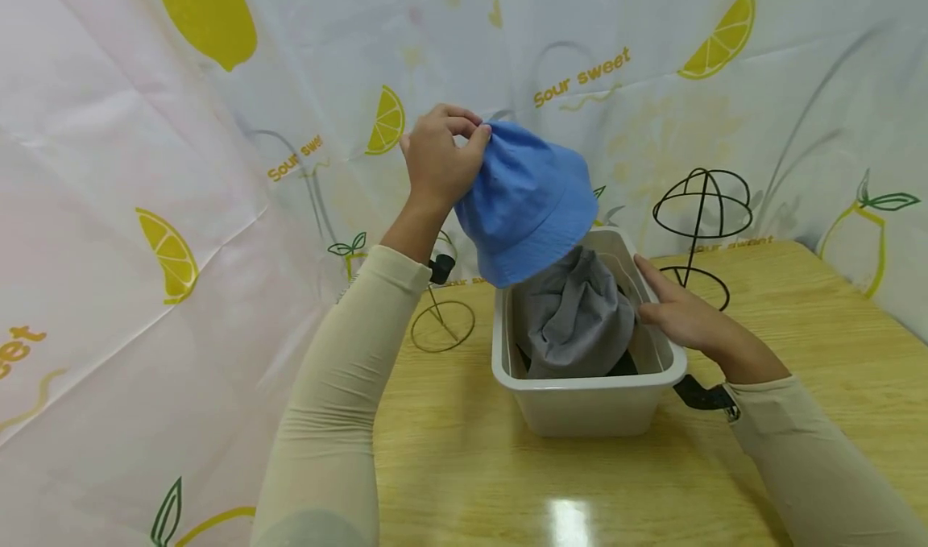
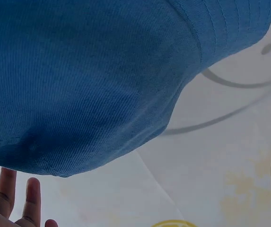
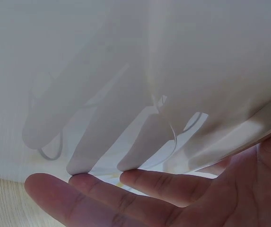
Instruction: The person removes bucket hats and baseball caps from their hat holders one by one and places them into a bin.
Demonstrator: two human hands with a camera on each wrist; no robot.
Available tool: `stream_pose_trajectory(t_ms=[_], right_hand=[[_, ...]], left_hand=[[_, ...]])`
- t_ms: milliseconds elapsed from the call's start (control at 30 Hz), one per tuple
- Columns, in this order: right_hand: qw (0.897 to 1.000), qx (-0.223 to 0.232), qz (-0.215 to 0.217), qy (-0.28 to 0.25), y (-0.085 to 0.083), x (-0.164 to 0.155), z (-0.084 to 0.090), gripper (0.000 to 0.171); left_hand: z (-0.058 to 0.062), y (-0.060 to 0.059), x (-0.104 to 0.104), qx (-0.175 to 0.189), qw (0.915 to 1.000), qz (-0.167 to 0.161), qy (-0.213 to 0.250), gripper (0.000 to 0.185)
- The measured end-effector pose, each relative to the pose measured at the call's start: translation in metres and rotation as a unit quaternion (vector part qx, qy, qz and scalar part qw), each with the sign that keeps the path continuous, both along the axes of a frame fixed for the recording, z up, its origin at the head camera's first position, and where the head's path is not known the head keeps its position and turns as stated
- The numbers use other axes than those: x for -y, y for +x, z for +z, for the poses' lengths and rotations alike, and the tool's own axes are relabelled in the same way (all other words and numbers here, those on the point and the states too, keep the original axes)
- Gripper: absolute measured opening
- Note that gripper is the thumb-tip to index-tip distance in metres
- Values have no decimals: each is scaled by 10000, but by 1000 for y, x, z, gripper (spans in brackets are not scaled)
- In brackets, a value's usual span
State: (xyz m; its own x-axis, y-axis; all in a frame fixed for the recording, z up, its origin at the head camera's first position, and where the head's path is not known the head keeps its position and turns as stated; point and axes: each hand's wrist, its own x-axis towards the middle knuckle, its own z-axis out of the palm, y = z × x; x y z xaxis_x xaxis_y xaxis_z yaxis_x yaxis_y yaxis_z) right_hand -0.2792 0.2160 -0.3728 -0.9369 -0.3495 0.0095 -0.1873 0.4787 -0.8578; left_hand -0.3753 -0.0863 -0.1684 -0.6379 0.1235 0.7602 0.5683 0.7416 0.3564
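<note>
From the head view, the left hand [image 1: 438, 156] is raised above the bench [image 1: 507, 466] and pinches the crown of a blue bucket hat [image 1: 525, 205] between thumb and fingertips, so the hat hangs brim down just over the far left corner of a pale plastic tub [image 1: 587, 406]. The right hand [image 1: 681, 313] lies flat with straight fingers against the tub's right rim, seemingly to steady it. Inside the tub sits a grey hat [image 1: 573, 317] with something dark beneath it. A black wire hat stand [image 1: 699, 217] rises on the far right of the bench, and the ring base of another stand [image 1: 442, 325] lies left of the tub. A lemon-print curtain [image 1: 145, 209] hangs behind.

The left wrist view is mostly filled by the blue bucket hat [image 2: 102, 80], close above the fingertips [image 2: 31, 194] showing at the lower left; the pinch itself is out of frame here.

In the right wrist view, the right hand's fingers [image 3: 102, 194] are extended and press on the tub's translucent wall [image 3: 149, 71], their shadows showing through it.
</note>
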Motion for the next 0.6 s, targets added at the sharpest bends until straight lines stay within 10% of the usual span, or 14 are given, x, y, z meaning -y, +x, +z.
stream_pose_trajectory(t_ms=[600], right_hand=[[10000, 0, -5, 38, -1, 1, 2, 88]], left_hand=[[-20, 16, -24, 462, 9988, -160, -65, 27]])
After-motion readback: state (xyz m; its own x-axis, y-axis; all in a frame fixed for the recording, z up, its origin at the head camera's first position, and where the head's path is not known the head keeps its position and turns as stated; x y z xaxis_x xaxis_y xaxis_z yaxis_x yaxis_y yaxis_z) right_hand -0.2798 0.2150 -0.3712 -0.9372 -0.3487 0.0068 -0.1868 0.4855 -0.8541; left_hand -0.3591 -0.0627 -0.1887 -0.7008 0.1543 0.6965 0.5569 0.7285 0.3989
